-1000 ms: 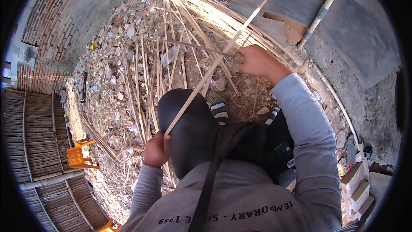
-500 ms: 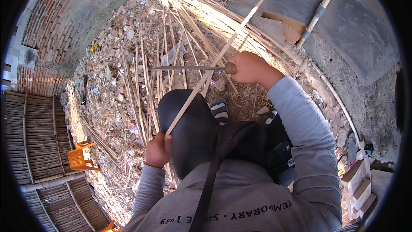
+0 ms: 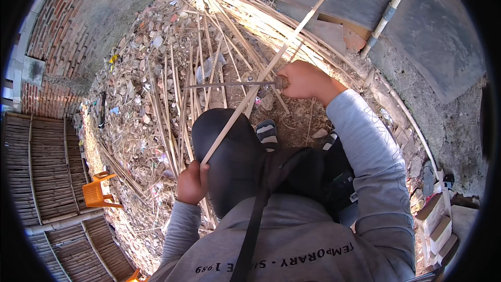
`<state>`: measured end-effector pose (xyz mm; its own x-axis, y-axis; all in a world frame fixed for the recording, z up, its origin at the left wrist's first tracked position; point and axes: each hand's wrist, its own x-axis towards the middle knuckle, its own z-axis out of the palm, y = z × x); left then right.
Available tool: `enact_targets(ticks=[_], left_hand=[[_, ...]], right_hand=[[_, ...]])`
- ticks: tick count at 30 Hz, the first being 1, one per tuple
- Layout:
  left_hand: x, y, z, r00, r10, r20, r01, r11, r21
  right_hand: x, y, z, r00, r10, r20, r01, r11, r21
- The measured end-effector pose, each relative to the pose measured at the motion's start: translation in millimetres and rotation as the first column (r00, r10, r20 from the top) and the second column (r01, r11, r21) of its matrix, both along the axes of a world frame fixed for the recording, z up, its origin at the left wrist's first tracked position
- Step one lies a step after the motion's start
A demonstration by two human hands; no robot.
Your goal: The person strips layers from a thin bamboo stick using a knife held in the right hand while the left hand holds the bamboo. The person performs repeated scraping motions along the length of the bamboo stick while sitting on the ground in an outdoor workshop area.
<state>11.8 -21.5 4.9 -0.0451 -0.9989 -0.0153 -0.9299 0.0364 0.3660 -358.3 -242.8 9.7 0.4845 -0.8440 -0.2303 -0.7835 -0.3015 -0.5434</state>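
Knife (image 3: 232,84) has swung since a second ago: its tip, then slanting toward the far left, now points almost straight left, and the right hand (image 3: 305,80) sits slightly further left. Left hand (image 3: 192,183) and pale strip (image 3: 284,49) about where they were.

Right hand: fist closed round the knife's handle. Left hand: thumb and fingers gripping the strip's near end, which is hidden in the grasp.

Strip is held over the dark-clad knee (image 3: 222,190); whether it touches the cloth, cannot tell. Blade crosses it past the knee, on the far side. Whether the edge bites or only lies against the wood is too fine to make out.

Doing it well, as judged from this pose: left grip firm so the strip does not roll, knee used as a steady rest, blade angle shallow and even, pressure light. Strokes best directed away from the knee and the left fingers. Far end has no support in sight, so whip or twist is the likely trouble.

Orientation: strip's long axis runs on a diagonal, near left to far right, free end pointing far right toward the loose strips (image 3: 245,8). Knife's long axis lies nearly left-right, tip left, handle right, meeting the strip at a slant rather than square.
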Motion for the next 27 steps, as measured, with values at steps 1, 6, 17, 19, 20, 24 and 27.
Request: enact_targets(ticks=[1,6,17,19,20,24,27], left_hand=[[-0.5,-0.7,0.9,1.000,-0.001,-0.001,0.001,1.000,-0.001],[-0.5,-1.9,2.7,1.000,-0.005,0.002,0.005,1.000,0.019],[0.4,-0.8,-2.3,1.000,-0.006,-0.015,0.006,1.000,0.013],[1.2,1.1,-1.3,1.000,-0.002,-0.020,0.002,1.000,0.006],[1.2,0.9,-2.1,1.000,-0.004,-0.001,0.004,1.000,0.008],[-1.2,0.3,-2.4,1.000,0.003,0.026,-0.003,1.000,0.003],[-0.4,0.5,-2.7,1.000,0.014,0.019,-0.014,1.000,0.000]], right_hand=[[-1.7,-0.4,-5.4,1.000,0.002,-0.002,-0.002,1.000,-0.030],[-12.2,-4.2,-14.4,0.998,0.038,0.056,-0.030,0.990,-0.139],[-5.1,9.8,-8.9,0.996,-0.017,0.088,0.043,0.952,-0.302],[-5.2,3.6,4.0,0.999,-0.035,0.038,0.040,0.990,-0.134],[-6.8,1.2,13.8,0.998,-0.050,-0.025,0.051,0.998,0.030],[-8.6,1.7,-2.7,0.997,-0.060,0.053,0.063,0.996,-0.059],[-4.3,5.5,6.2,0.998,-0.043,0.040,0.046,0.996,-0.077]])
